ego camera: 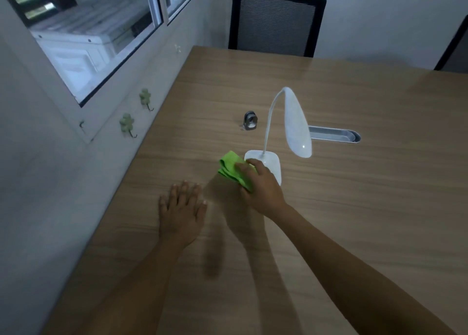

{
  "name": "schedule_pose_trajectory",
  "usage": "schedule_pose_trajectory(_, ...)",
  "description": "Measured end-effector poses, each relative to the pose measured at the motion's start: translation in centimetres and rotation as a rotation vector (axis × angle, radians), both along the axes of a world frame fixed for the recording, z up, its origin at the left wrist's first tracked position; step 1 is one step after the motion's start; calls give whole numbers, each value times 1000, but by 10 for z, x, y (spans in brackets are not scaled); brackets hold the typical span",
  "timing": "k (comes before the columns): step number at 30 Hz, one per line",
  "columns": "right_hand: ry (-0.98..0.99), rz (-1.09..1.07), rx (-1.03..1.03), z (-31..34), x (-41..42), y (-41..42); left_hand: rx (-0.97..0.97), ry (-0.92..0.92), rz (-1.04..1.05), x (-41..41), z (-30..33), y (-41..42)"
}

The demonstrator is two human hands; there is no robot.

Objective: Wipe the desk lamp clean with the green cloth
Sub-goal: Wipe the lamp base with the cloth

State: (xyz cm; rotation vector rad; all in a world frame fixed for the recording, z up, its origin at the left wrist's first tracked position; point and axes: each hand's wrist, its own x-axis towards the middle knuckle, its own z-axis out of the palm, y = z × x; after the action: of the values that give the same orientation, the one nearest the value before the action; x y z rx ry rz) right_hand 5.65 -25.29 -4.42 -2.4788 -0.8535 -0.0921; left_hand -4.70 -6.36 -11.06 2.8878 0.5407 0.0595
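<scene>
A white desk lamp (296,122) stands on the wooden desk (354,195), its thin neck curving up from a flat white base (272,161) to a long oval head. My right hand (260,185) grips a folded green cloth (231,168) that lies against the left edge of the lamp's base. The hand covers the near part of the cloth and the base's front left corner. My left hand (182,208) rests flat on the desk to the left, fingers spread, holding nothing.
A small grey metal object (250,120) stands behind the lamp to the left. A metal cable slot (331,134) is set into the desk behind the lamp head. The wall with two green hooks (126,123) runs along the left. A black mesh chair (276,23) stands at the far side.
</scene>
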Motion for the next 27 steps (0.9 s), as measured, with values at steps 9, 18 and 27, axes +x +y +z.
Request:
schedule_pose_trajectory(9, 16, 212, -209, 1, 68, 83, 74, -39, -37, 0, -5, 2)
schedule_pose_trajectory(18, 32, 344, -289, -20, 97, 108, 96, -62, -29, 2, -9, 3)
schedule_pose_trajectory(27, 41, 334, -539, -35, 100, 103, 66, -65, -14, 2, -7, 3)
